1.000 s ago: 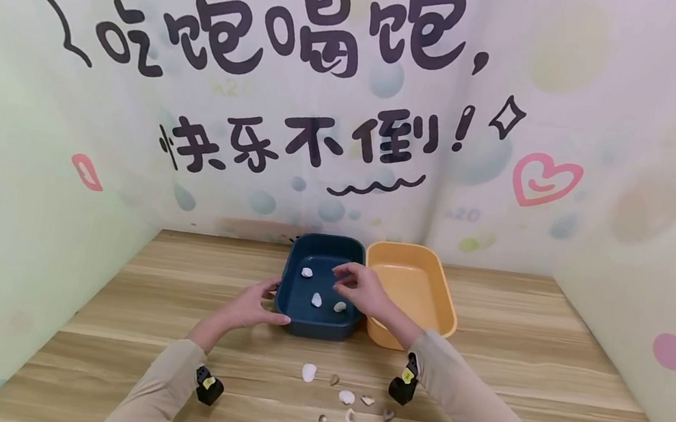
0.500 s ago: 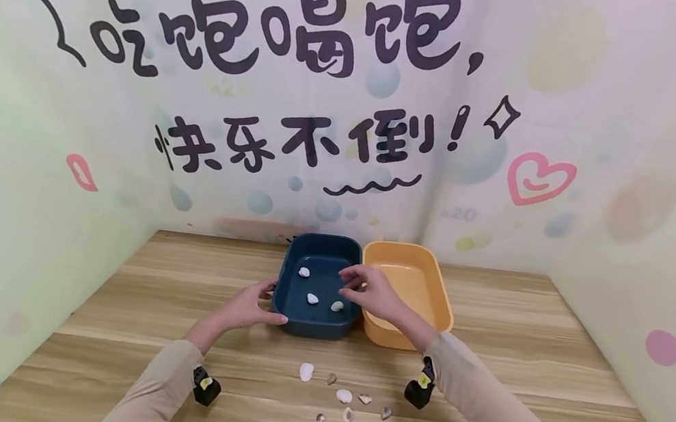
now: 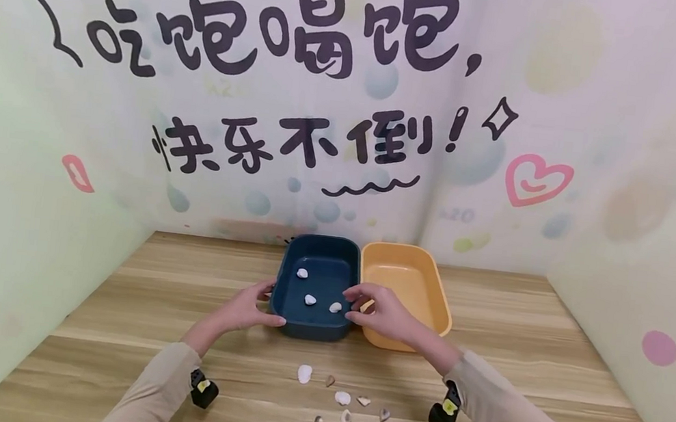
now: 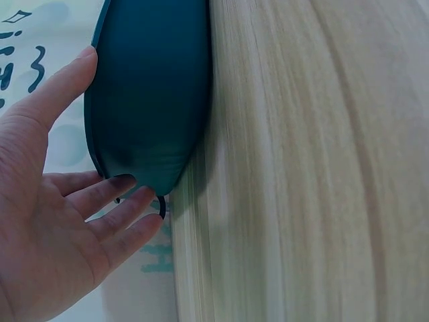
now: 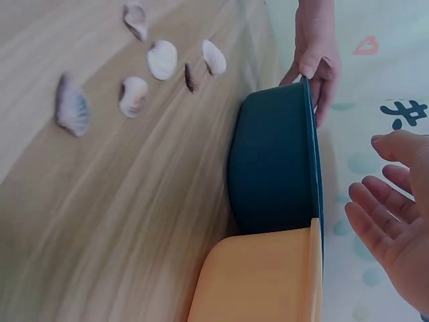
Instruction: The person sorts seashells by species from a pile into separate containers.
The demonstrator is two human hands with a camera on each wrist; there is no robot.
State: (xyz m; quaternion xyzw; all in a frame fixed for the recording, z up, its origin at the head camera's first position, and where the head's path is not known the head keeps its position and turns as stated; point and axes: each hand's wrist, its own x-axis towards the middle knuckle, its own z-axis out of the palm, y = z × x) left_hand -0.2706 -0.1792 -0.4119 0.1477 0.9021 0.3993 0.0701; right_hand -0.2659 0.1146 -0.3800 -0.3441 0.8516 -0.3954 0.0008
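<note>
My left hand (image 3: pixel 247 308) holds the near left corner of a dark blue bin (image 3: pixel 311 332), thumb on the front rim and fingers against the left side. In the left wrist view its thumb and fingers (image 4: pixel 110 208) lie lightly on the wall. Three seashells lie inside: a white one (image 3: pixel 302 273), another white one (image 3: pixel 310 300) and a greyer one (image 3: pixel 335 308). My right hand (image 3: pixel 386 312) hovers over where the blue bin meets the yellow bin (image 3: pixel 411 284). In the right wrist view its fingers are loosely bent, with nothing between them.
In front of the bins, several loose shells lie on the wooden table (image 3: pixel 234 379), among them a large white shell (image 3: pixel 305 373), a small brown one (image 3: pixel 330 381) and a grey one (image 3: pixel 384 415). A printed curtain (image 3: pixel 200 107) stands behind the table.
My right hand has moved from over the blue bin rightwards and a little towards me, to the edge between the bins. My left hand stays at the blue bin's corner.
</note>
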